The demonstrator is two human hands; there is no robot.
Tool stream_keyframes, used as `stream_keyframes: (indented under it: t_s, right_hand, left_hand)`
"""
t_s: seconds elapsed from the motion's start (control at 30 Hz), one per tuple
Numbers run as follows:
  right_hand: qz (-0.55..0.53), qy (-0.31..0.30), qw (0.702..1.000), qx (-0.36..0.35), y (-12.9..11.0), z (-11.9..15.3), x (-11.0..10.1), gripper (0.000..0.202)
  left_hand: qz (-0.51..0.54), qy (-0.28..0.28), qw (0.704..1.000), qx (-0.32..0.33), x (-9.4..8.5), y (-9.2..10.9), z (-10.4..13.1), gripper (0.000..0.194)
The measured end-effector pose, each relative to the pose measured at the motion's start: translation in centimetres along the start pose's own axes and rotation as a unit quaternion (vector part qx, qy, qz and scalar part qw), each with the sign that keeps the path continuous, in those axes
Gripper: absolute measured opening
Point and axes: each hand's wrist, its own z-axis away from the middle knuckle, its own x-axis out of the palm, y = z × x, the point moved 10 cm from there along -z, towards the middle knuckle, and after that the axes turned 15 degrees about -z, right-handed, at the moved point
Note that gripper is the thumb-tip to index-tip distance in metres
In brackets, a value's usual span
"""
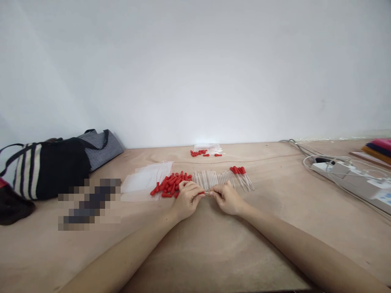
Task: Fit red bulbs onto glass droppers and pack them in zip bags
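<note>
My left hand point(187, 200) pinches a red rubber bulb point(202, 193), mostly covered by its fingers. Facing it, my right hand point(226, 198) is closed on a thin clear tube point(207, 193), whose end meets the bulb between the hands. Loose red bulbs point(171, 183) lie in a pile just beyond and left of my left hand. A row of clear tubes point(210, 177) lies side by side behind both hands. Several droppers with red bulbs fitted point(241, 170) rest to the right of that row.
Clear plastic bags point(140, 181) lie left of the pile. Farther back are more red bulbs point(198, 153) beside a clear bag. Black and striped bags point(67, 162) stand at the left. A white power strip point(351, 179) with cables and folded cloths point(378, 148) are at the right.
</note>
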Motion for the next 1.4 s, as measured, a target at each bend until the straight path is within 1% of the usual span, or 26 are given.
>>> stream_keyframes:
  t_s: [0.1,0.23,0.37,0.47,0.5,0.53,0.57,0.6,0.63,0.67,0.7,0.77,0.8,0.87,0.97,1.1,1.2,1.4]
  right_hand:
    - [-0.025,-0.010,1.000,-0.014,-0.1,-0.1,-0.2,0.023]
    - [-0.074,-0.043,0.995,-0.057,-0.8,0.0,-0.6,0.021]
    - [-0.067,-0.035,0.994,-0.073,-1.4,0.2,-1.1,0.023]
    - [-0.065,-0.036,0.994,-0.083,-1.7,0.2,-1.0,0.024]
    - [-0.060,-0.034,0.994,-0.084,-1.6,0.1,-1.1,0.024]
    - [-0.049,-0.024,0.995,-0.080,-1.3,0.0,-1.5,0.023]
    - [-0.031,-0.001,0.997,-0.065,-0.6,-0.2,-2.1,0.021]
    - [-0.009,0.034,0.999,-0.037,0.4,-0.3,-3.2,0.020]
    - [0.016,0.074,0.997,0.002,1.6,-0.3,-4.4,0.019]
    - [0.037,0.117,0.991,0.050,3.1,-0.2,-5.8,0.019]
    - [0.053,0.148,0.982,0.101,4.6,0.1,-6.9,0.020]
    - [0.078,0.178,0.964,0.181,7.2,0.9,-8.5,0.022]
    - [0.093,0.181,0.957,0.207,8.0,1.1,-8.9,0.022]
    - [0.121,0.176,0.949,0.233,8.9,1.4,-9.2,0.021]
    - [0.154,0.156,0.946,0.240,9.0,1.2,-8.8,0.019]
    - [0.184,0.134,0.936,0.269,9.1,1.1,-8.0,0.021]
    - [0.196,0.120,0.931,0.282,9.4,1.0,-7.5,0.021]
    - [0.208,0.108,0.940,0.247,9.3,0.3,-6.7,0.026]
  left_hand:
    - [-0.010,0.000,1.000,-0.003,-0.2,0.0,0.0,0.014]
    - [-0.024,0.008,0.999,-0.026,-0.4,-0.5,0.0,0.014]
    - [-0.020,0.019,0.999,-0.028,-0.3,-0.8,0.1,0.013]
    - [-0.016,-0.002,1.000,-0.022,0.1,-1.0,0.0,0.013]
    - [-0.020,-0.012,0.999,-0.031,0.3,-1.4,0.0,0.016]
    - [-0.029,-0.020,0.998,-0.049,0.3,-2.0,0.0,0.028]
    - [-0.044,-0.025,0.996,-0.075,0.2,-2.8,0.0,0.044]
    - [-0.063,-0.029,0.992,-0.101,-0.1,-3.7,0.0,0.059]
    - [-0.086,-0.033,0.988,-0.125,-0.3,-4.6,0.1,0.067]
    - [-0.109,-0.040,0.983,-0.140,-0.6,-5.2,0.2,0.067]
    - [-0.131,-0.050,0.979,-0.149,-0.8,-5.8,0.2,0.062]
    - [-0.164,-0.072,0.970,-0.165,-1.1,-6.7,0.5,0.047]
    - [-0.172,-0.085,0.966,-0.171,-1.2,-7.1,0.6,0.040]
    - [-0.173,-0.115,0.963,-0.172,-1.1,-7.5,0.8,0.029]
    - [-0.173,-0.147,0.962,-0.154,-0.9,-7.4,0.9,0.020]
    - [-0.228,-0.141,0.954,-0.135,-1.7,-7.1,0.6,0.013]
    - [-0.264,-0.151,0.945,-0.118,-1.7,-6.7,0.5,0.012]
    - [-0.298,-0.169,0.931,-0.130,-1.3,-6.6,0.9,0.014]
